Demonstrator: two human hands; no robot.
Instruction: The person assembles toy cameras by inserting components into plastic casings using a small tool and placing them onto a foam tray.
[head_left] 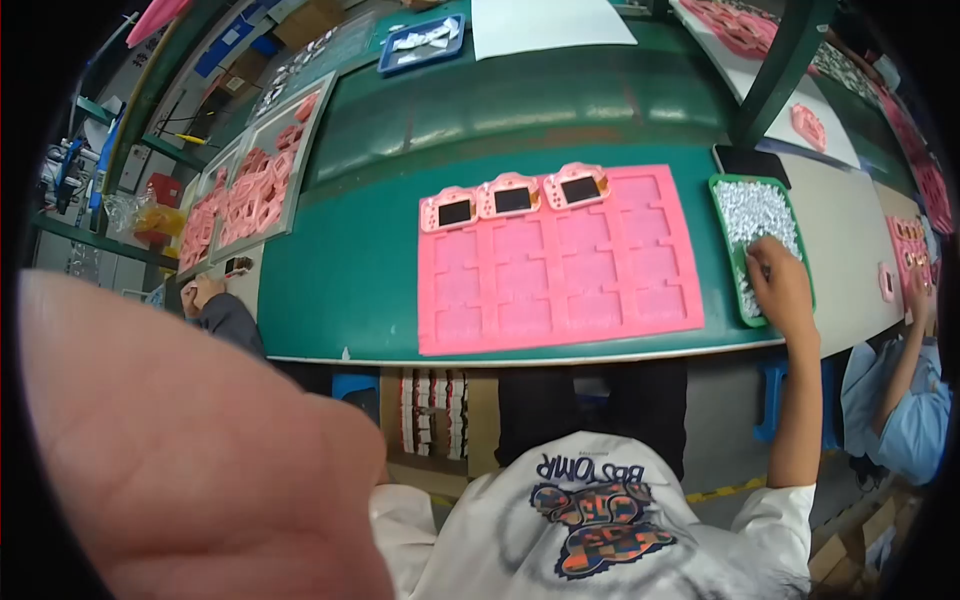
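Note:
My right hand [780,284] reaches into a green tray [808,290] filled with small silvery pieces [755,212]. Its fingers are curled together among the pieces, and what they pinch, if anything, is hidden. Close to the camera, my left hand [200,440] fills the lower left, with its fingers out of view. In front of me lies a pink tray [560,335] with rows of recesses. Along its far row sit a left pink game-console-like shell [452,211], a middle one [511,198] and a right one [577,188], each with a dark screen.
A black flat object [752,165] lies behind the green tray. Several pink shells fill a framed tray [300,150] at left. A blue tray [423,45] with white pieces stands at the back. Co-workers' hands show at left [203,294] and right [917,295].

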